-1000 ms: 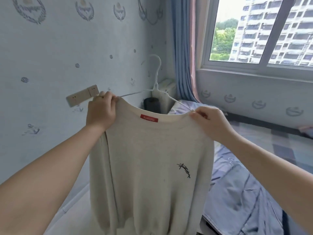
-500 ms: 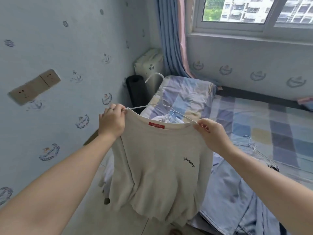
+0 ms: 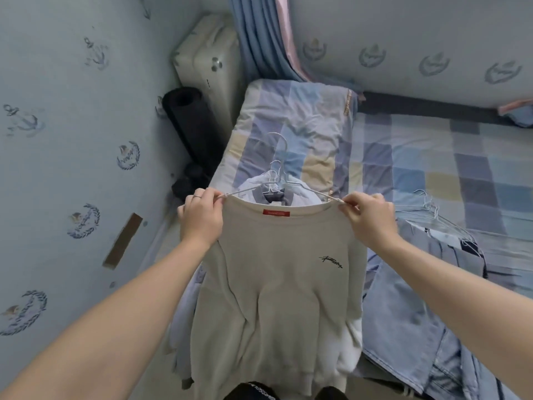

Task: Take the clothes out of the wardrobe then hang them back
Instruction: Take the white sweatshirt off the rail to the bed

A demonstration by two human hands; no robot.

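Head view: at centre frame we see a beige sweatshirt (image 3: 277,269) on a white wire hanger (image 3: 318,193), held over piled clothes (image 3: 301,188) on the bed (image 3: 432,168). The left hand (image 3: 202,217) pinches one shoulder, the right hand (image 3: 367,216) the other.

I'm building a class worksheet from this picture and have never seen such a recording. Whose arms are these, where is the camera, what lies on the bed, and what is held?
There is no machine here. A person wears a wide-angle camera on the head, so the single view looks forward and down along their own arms. The left hand and right hand each pinch a shoulder of a beige sweater, which sits on a white wire hanger. On the bed with its checked sheet lie a pile of other clothes, some loose hangers and a denim garment.
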